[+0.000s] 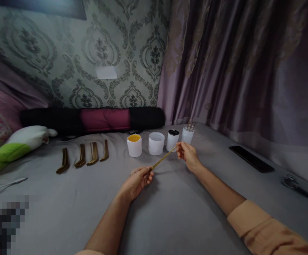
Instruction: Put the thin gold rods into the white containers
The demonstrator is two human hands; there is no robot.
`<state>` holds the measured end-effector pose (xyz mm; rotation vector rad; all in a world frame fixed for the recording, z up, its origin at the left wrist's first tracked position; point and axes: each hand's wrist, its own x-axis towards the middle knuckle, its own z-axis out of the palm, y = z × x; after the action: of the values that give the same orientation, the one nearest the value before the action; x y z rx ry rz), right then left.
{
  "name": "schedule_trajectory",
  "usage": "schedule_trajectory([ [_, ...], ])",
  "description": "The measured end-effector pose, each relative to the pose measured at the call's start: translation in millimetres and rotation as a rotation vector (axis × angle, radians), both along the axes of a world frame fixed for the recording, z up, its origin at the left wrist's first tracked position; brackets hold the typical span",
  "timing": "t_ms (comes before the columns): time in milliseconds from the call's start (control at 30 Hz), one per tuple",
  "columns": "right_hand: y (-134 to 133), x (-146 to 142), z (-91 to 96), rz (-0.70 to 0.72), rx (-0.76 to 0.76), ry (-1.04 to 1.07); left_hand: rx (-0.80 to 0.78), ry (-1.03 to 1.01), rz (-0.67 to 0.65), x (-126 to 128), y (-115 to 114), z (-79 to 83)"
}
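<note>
Between my two hands a thin golden-brown strip [164, 158] is stretched at a slant, rising to the right. My left hand [138, 180] pinches its lower, darker end. At the upper end, the fingertips of my right hand [187, 154] close on the tip, just in front of the cups. Behind the hands stand a white cup with yellow inside [134, 148], a plain white cup [156, 146], a white cup with a black top [172, 141] and a white cup holding thin brown sticks [188, 134]. The strip's exact kind cannot be made out.
Several bent bundles of brown strips [81, 156] lie to the left on the grey sheet [169, 219]. A black and maroon roll [103, 119] lies along the wall. On the right are a phone [250, 158] and a dark-handled object [299, 187]. A plush toy [18, 143] and white cable [7, 185] lie left.
</note>
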<state>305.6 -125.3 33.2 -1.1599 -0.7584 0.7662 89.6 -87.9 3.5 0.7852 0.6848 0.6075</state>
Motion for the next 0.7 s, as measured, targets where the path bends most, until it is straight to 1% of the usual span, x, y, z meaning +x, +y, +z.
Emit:
schedule_trajectory([
  [233, -0.9, 0.2, 0.9, 0.011, -0.01, 0.007, 0.004, 0.001, -0.009, -0.2, -0.8, 0.6],
  [500, -4.6, -2.8, 7.5, 0.035, -0.03, -0.012, -0.003, 0.004, -0.012, 0.3, 0.2, 0.8],
  [700, -5.4, -0.8, 8.7, 0.048, -0.024, -0.02, -0.002, -0.002, -0.015, -0.4, -0.3, 0.8],
])
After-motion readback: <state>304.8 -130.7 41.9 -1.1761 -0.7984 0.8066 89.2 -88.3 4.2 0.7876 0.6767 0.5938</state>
